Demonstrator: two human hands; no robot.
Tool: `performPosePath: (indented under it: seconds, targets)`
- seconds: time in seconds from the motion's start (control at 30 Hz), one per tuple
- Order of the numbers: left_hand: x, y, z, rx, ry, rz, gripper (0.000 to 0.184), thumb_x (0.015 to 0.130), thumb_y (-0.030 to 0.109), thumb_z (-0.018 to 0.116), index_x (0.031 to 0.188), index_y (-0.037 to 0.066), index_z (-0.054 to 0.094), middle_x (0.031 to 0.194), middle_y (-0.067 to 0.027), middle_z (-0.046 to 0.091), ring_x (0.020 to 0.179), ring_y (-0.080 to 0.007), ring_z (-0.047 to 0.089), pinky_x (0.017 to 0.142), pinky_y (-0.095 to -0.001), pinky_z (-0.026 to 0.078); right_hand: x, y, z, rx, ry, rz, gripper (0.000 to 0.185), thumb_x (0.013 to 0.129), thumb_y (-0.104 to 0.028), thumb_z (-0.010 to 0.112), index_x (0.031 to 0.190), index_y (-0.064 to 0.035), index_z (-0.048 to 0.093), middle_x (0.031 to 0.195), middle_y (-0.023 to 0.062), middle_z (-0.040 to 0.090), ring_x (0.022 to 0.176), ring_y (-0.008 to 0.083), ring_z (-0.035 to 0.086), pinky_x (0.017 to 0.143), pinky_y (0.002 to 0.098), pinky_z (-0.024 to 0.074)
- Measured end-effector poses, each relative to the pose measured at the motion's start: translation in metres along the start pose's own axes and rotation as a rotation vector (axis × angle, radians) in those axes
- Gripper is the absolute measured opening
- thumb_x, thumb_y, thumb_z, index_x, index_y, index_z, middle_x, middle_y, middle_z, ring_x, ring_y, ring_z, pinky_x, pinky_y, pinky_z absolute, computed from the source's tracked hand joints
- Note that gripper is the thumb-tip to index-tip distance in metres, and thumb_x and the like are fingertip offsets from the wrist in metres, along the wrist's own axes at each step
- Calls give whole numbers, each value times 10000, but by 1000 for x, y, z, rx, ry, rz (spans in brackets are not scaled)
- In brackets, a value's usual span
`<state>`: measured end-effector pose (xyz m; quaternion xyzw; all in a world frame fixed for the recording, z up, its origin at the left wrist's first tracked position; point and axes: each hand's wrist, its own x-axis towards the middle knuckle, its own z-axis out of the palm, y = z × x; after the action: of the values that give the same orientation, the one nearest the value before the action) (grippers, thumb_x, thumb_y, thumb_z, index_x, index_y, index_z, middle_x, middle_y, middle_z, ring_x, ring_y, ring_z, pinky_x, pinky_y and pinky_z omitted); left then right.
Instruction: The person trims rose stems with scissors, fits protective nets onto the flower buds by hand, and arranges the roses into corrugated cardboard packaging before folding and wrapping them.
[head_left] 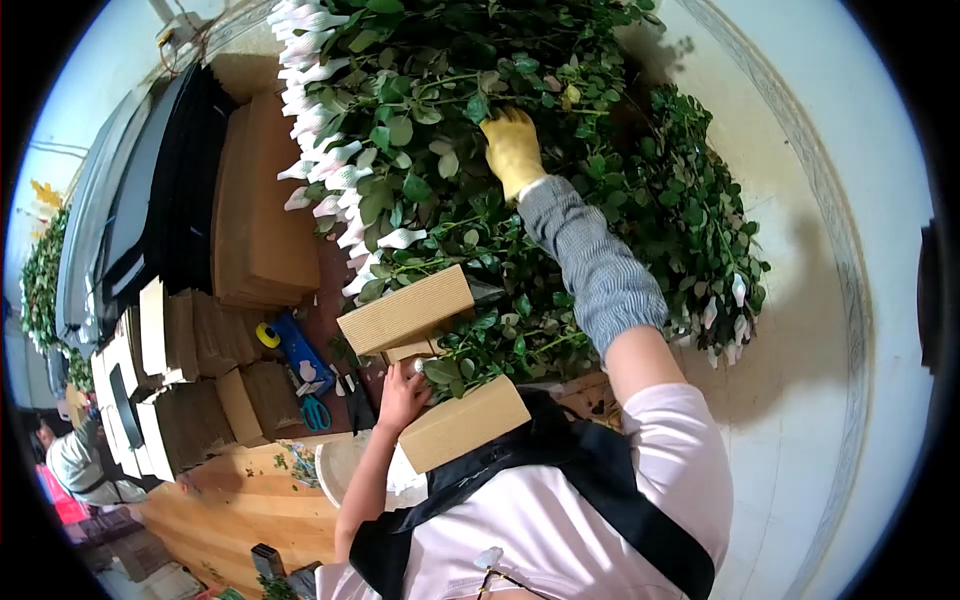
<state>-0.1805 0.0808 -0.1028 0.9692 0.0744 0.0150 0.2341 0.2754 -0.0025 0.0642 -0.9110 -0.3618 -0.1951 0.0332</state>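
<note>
My left hand (402,396), bare, has its fingers bent against a white-netted flower bud (418,367), which it seems to pinch. The bud lies between two corrugated cardboard panels (408,310), with leafy stems running from it to the right. The lower panel (465,425) rests close against my body. My right hand (512,150), in a yellow glove with a grey knitted sleeve above it, reaches far into the pile of leafy flower stems (440,120). Its fingers curl into the foliage, and what they grip is hidden. White-netted buds (310,110) line the pile's left side.
Left of the pile stand large cardboard sheets (265,200) and stacked cardboard pieces (200,400). Teal scissors (315,412), a blue tool (303,350) and yellow tape (267,335) lie between. More stems (700,210) hang at the right by the wall. Another person (80,465) is at far left.
</note>
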Motion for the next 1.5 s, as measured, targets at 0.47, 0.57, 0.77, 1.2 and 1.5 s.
performPosePath:
  seconds: [0.47,0.57,0.77,1.2,1.5]
  targets:
    - [0,-8,10,-7,48,5,350,772,260,757,1056,69,680,1164,-277,495,1084,-441,500,945,-515,448,-19,48,-125,85,312,100,475,758,74,597,1189,-110,673,981,166,688,902,342,666,810,444,540]
    - [-1,-9,11,-95,64,-28,416,769,249,761,1137,88,657,1194,-286,485,1113,-448,490,957,-503,445,-71,74,-146,378,386,-108,370,809,72,595,1153,-36,674,1043,187,677,945,348,647,828,420,514]
    - [0,-2,5,-296,35,-188,498,768,223,761,1207,54,598,1209,-204,560,1155,-408,502,997,-451,424,-214,28,-128,818,-555,-27,350,843,83,608,1151,-76,656,1168,104,679,1033,228,667,889,307,551]
    - [12,16,-28,194,39,-53,623,702,334,776,1259,125,594,1273,-161,527,1230,-351,455,1055,-489,362,-299,-35,23,148,-391,-302,128,787,-88,601,874,-80,694,761,104,675,785,285,681,714,381,538]
    - [18,7,-16,124,44,-42,644,601,301,823,1172,98,606,1278,-233,504,1282,-390,430,1130,-537,280,-178,3,-65,769,-833,-175,461,955,-275,569,1385,-113,528,1332,142,607,1186,313,601,1015,392,483]
